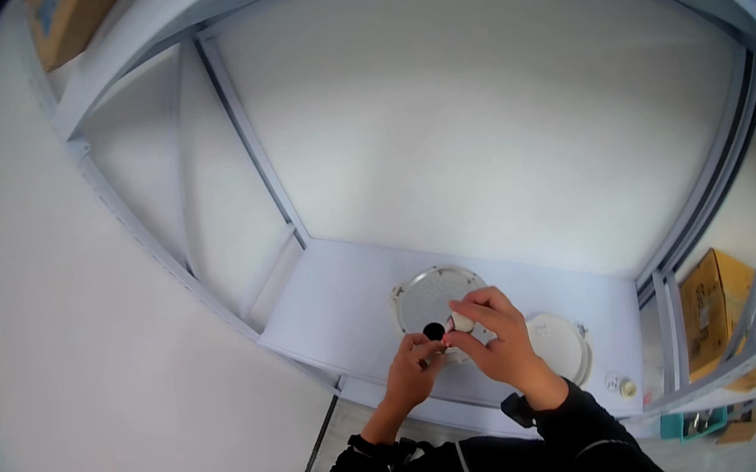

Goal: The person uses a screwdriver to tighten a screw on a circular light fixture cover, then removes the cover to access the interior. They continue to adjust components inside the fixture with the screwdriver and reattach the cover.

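My right hand [506, 342] grips a small white rounded piece [461, 322], which has a pinkish-red part at its left end. Close beside it is my left hand [411, 372], its fingertips pinched together at that end; what they hold is too small to make out. A small black round spot [434, 330] shows just above the left fingertips, and I cannot tell whether it is held or part of the plate behind. Below both hands lies a round grey plate [425, 292] with a pale rim and small marks along its edge.
To the right of the plate lies a white round disc [556, 346], with two small round items [627, 387] near the shelf's front right corner. Grey metal posts [254, 147] frame the white shelf [327, 282]. Cardboard boxes [721, 304] and a teal bin [694, 424] sit at the right.
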The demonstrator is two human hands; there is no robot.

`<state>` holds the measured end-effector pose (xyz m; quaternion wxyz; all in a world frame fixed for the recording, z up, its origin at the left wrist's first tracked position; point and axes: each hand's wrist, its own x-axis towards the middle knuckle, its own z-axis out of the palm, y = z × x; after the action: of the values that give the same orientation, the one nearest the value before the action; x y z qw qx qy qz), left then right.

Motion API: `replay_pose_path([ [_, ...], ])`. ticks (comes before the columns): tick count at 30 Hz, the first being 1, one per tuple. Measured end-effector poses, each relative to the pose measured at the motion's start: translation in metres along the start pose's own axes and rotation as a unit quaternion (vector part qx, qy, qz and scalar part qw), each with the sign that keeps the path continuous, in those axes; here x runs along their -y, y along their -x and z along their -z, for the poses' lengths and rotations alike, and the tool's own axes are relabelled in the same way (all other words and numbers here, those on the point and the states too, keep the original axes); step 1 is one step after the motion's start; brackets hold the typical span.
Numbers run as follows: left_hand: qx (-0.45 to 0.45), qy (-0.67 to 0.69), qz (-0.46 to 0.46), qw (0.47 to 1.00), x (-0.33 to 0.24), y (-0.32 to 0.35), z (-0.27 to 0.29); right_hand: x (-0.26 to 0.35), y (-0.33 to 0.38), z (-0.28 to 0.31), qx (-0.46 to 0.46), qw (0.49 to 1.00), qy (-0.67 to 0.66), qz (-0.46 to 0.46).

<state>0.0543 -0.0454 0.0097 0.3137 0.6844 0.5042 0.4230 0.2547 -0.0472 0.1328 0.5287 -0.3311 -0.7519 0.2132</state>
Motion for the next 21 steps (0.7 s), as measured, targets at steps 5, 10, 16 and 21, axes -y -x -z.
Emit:
replay_pose_path([
  [5, -0.005, -0.019, 0.003, 1.000, 0.003, -0.001, -0.001, 0.003, -0.011, -0.004, -0.048, 0.995, 0.006, 0.083],
  [10, 0.003, -0.034, 0.002, 0.999, 0.001, -0.001, 0.000, -0.010, 0.002, -0.003, -0.028, 0.996, 0.055, 0.065],
  [16, -0.001, 0.001, 0.005, 1.000, 0.003, 0.000, 0.000, 0.000, -0.008, -0.002, -0.033, 0.996, -0.062, 0.056],
  [21, 0.003, -0.004, 0.003, 1.000, 0.001, -0.001, 0.002, -0.009, -0.002, -0.002, -0.008, 0.993, 0.082, 0.082],
])
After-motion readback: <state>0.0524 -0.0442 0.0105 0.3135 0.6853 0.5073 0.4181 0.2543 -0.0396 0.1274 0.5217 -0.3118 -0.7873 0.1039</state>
